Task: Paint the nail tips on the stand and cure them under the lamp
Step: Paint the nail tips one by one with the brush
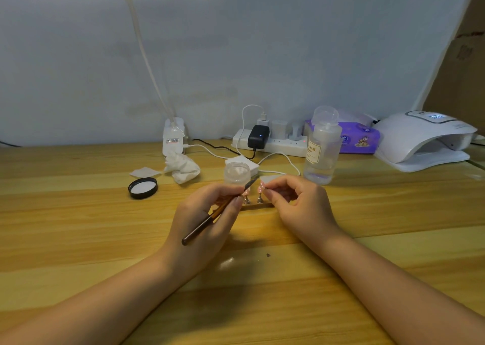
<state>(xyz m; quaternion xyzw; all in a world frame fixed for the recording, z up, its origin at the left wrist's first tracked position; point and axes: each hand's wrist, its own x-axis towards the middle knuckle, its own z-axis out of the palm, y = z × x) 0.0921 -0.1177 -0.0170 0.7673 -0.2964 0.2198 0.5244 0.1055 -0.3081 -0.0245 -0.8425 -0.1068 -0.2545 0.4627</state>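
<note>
A small stand [258,205] lies on the wooden table between my hands, carrying two pink nail tips on metal posts. My left hand [207,213] grips a dark brown brush [217,212] like a pen, its tip reaching up beside the left nail tip [246,193]. My right hand [294,200] pinches the right nail tip [261,187] together with a small white wipe [269,178]. The white curing lamp [422,141] stands at the far right of the table, apart from both hands.
Behind the stand are an open clear jar [236,172] with cotton pads, its black lid [143,187], a crumpled tissue [182,167], a clear liquid bottle [322,148], a power strip [273,141] with cables and a purple tissue pack [359,138].
</note>
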